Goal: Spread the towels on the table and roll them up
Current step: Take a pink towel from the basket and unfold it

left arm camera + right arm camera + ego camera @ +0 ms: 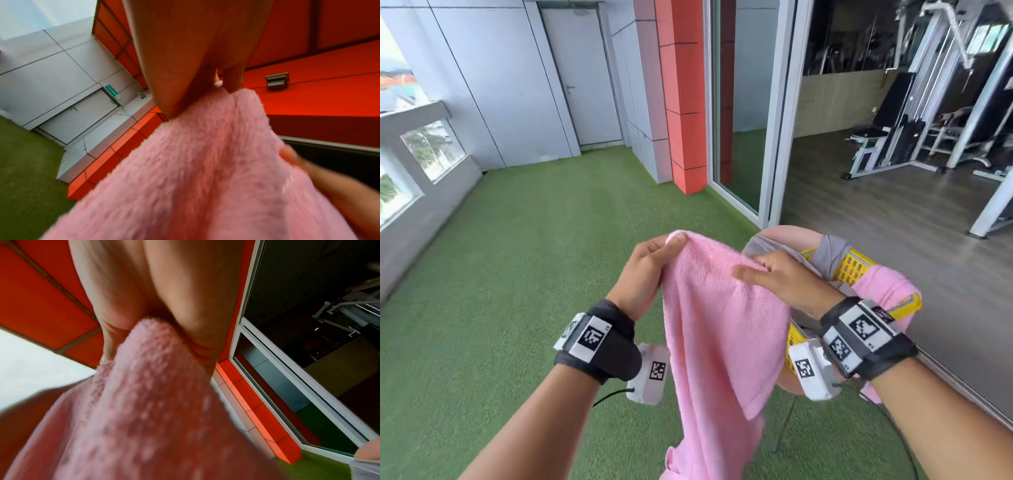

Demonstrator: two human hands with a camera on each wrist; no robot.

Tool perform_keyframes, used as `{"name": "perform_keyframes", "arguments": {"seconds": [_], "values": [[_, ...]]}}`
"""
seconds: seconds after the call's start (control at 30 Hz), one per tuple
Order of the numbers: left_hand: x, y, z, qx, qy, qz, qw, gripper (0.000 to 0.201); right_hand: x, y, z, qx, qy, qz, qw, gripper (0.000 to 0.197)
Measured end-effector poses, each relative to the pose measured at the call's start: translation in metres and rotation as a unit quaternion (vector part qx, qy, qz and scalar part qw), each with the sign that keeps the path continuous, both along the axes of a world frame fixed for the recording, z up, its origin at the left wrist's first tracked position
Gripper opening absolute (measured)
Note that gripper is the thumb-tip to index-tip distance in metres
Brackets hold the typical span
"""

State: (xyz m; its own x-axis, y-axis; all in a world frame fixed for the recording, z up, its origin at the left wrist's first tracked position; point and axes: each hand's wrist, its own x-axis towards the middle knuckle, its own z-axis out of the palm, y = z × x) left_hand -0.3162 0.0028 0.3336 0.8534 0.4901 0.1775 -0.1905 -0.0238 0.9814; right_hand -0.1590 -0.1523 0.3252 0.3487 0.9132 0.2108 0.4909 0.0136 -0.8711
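Over green turf, left hand and right hand each pinch the pink towel tight.

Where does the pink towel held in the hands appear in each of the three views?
Head view: the pink towel hangs in the lower centre, its top edge held by the left hand and the right hand.
Left wrist view: it fills the lower centre and right, below the fingers.
Right wrist view: it fills the lower left and centre.
Shared landmark: the red column.
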Motion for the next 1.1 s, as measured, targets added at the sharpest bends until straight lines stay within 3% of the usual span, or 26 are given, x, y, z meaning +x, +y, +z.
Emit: {"name": "perform_keyframes", "arguments": {"seconds": [0.1, 0.17, 0.3, 0.37, 0.4, 0.5, 0.53, 0.6, 0.67, 0.77, 0.93, 1.0, 1.1], "values": [[0.007, -0.021, -0.013, 0.063, 0.041, -0.088, 0.993, 0.032, 0.004, 0.006, 0.026, 0.071, 0.027, -0.007, 0.997, 0.038], [0.01, -0.025, -0.009, 0.097, 0.032, -0.085, 0.991, 0.036, 0.007, 0.009, 0.027, 0.072, 0.0, 0.007, 0.997, 0.044], [0.006, -0.006, -0.003, 0.005, -0.029, 0.006, 1.0, 0.031, 0.012, 0.0, 0.004, 0.007, 0.01, 0.029, 1.0, 0.04], [0.006, -0.013, -0.008, 0.016, 0.012, -0.046, 0.999, 0.05, 0.015, -0.001, 0.014, 0.053, 0.019, 0.015, 0.998, 0.046], [0.009, -0.022, -0.01, 0.037, 0.036, -0.078, 0.996, 0.05, 0.017, 0.002, 0.022, 0.079, 0.021, 0.007, 0.997, 0.048], [0.017, -0.032, -0.003, 0.064, 0.028, -0.075, 0.995, 0.038, 0.013, 0.008, 0.037, 0.122, 0.059, 0.013, 0.991, 0.013], [0.02, -0.028, 0.0, 0.052, 0.005, -0.051, 0.997, 0.038, 0.012, 0.009, 0.034, 0.122, 0.085, 0.007, 0.989, 0.011], [0.021, -0.024, 0.001, 0.033, -0.017, -0.029, 0.999, 0.04, 0.012, 0.008, 0.026, 0.142, 0.149, -0.016, 0.978, 0.021], [0.021, -0.029, 0.002, 0.069, 0.023, -0.052, 0.996, 0.053, 0.014, 0.009, 0.03, 0.184, 0.17, -0.036, 0.967, 0.031], [0.024, -0.037, 0.004, 0.094, 0.021, -0.055, 0.994, 0.044, 0.006, 0.016, 0.045, 0.197, 0.169, -0.025, 0.965, 0.04], [0.024, -0.026, 0.01, 0.059, -0.049, 0.037, 0.996, 0.034, -0.011, 0.021, 0.015, 0.075, 0.219, -0.008, 0.973, 0.022], [0.022, -0.026, 0.008, 0.073, -0.044, 0.043, 0.995, 0.036, -0.015, 0.023, 0.009, 0.08, 0.193, -0.014, 0.978, 0.014], [0.021, -0.028, 0.01, 0.092, -0.042, 0.059, 0.993, 0.039, -0.012, 0.03, 0.016, 0.113, 0.132, -0.028, 0.984, 0.029]]}}
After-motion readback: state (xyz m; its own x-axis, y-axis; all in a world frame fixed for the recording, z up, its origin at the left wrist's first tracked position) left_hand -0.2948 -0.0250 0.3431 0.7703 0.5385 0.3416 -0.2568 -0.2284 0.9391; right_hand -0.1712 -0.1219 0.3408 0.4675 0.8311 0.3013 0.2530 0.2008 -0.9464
